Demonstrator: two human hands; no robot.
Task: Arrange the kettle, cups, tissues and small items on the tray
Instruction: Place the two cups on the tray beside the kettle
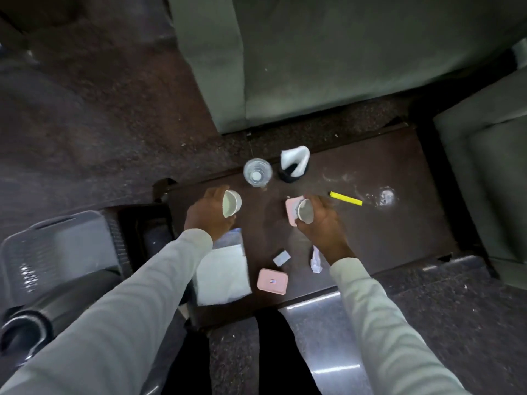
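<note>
My left hand (pixel 206 213) grips a small white cup (pixel 231 203), tilted on its side above the dark table (pixel 399 232). My right hand (pixel 320 220) grips a second white cup (pixel 304 211), held just over a pink square box (pixel 291 208). Another pink box (pixel 272 281) lies near the table's front edge. A white tissue pack (pixel 222 273) lies under my left forearm. A crumpled tissue (pixel 316 259) and a small grey block (pixel 281 258) rest between my arms. A dark tray (pixel 142 223) sits at the table's left end.
A clear plastic bottle (pixel 257 172) and a dark holder with white napkins (pixel 294 163) stand at the table's far edge. A yellow pen (pixel 346 198) lies to the right. A grey basket (pixel 57 252) sits left; green sofas (pixel 328 67) surround the table.
</note>
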